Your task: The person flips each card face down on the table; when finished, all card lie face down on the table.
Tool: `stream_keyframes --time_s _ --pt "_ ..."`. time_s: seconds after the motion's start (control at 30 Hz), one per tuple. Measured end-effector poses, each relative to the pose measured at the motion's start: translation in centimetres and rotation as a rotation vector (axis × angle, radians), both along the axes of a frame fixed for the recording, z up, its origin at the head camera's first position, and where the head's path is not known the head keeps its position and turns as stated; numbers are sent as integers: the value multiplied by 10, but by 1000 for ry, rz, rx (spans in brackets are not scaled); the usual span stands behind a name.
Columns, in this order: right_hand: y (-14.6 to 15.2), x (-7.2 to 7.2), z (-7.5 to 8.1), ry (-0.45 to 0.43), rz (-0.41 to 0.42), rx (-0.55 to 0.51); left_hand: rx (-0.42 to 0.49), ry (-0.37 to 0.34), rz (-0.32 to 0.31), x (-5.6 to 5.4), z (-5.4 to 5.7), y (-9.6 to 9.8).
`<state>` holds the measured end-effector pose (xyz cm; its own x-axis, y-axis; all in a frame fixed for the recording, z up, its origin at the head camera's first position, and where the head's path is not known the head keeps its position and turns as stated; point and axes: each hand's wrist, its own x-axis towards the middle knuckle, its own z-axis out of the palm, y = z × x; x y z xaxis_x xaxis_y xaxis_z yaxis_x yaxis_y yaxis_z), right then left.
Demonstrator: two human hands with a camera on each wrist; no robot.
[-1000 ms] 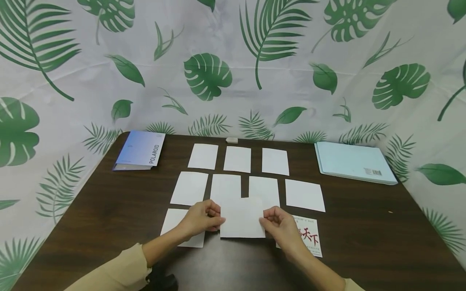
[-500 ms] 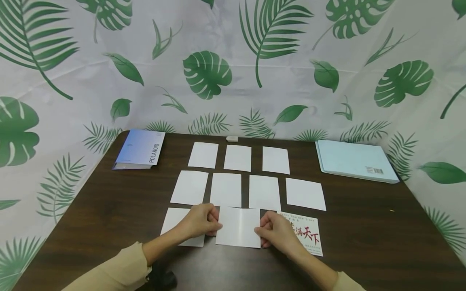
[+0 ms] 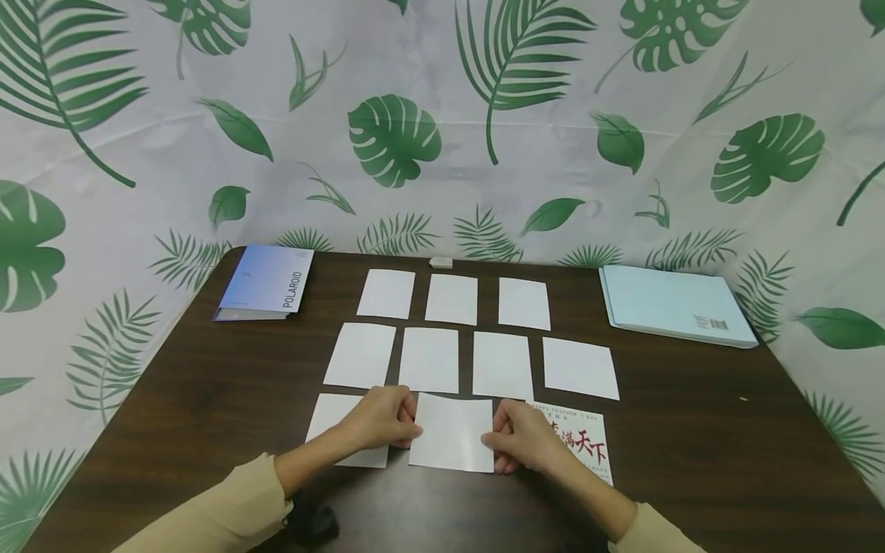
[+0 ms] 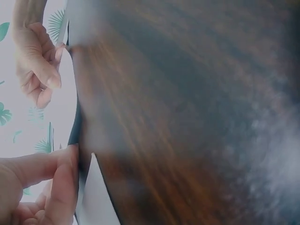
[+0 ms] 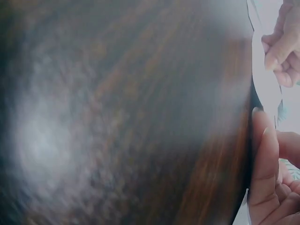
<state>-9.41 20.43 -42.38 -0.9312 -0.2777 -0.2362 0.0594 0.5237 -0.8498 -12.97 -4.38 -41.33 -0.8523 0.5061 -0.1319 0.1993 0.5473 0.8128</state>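
Note:
A blank white card (image 3: 452, 434) is held just at the table's near middle, slightly bowed, with a dark gap under it in both wrist views. My left hand (image 3: 380, 418) pinches its left edge between thumb and fingers. At the opposite edge my right hand (image 3: 525, 438) pinches it the same way. Under and beside the left hand lies another white card (image 3: 332, 415), partly covered. A printed card with red characters (image 3: 584, 445) lies by the right hand, which hides part of it. In the left wrist view the held card (image 4: 68, 101) stretches between both hands.
Behind the hands, several white cards (image 3: 429, 361) lie in two rows on the dark wooden table (image 3: 691, 445). A blue POLAROID album (image 3: 266, 280) sits back left, a pale blue folder (image 3: 674, 303) back right. A small white block (image 3: 440, 263) lies at the far edge.
Both hands have lowered the white card toward the near side, uncovering the middle cards behind it. In the last half second it has barely moved, only its bend and shine differ.

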Motion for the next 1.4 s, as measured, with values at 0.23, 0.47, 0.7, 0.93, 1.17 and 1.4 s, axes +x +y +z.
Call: stream_keyframes --time_s 0.23,0.47,0.7,0.93,1.17,1.4 --pt "0 -1 1 -11 21 24 -50 11 1 0 3 1" --pt "7 2 2 75 -18 47 -72 -6 1 -1 3 3" --pt "60 -1 18 229 -209 204 -108 -12 20 0 4 4" --pt "117 6 16 244 -201 384 -117 -11 26 -1 5 3" --pt "133 5 13 240 -86 421 -108 -33 27 -3 3 0" --pt "141 -1 12 237 -3 392 -98 -66 19 -4 7 1"
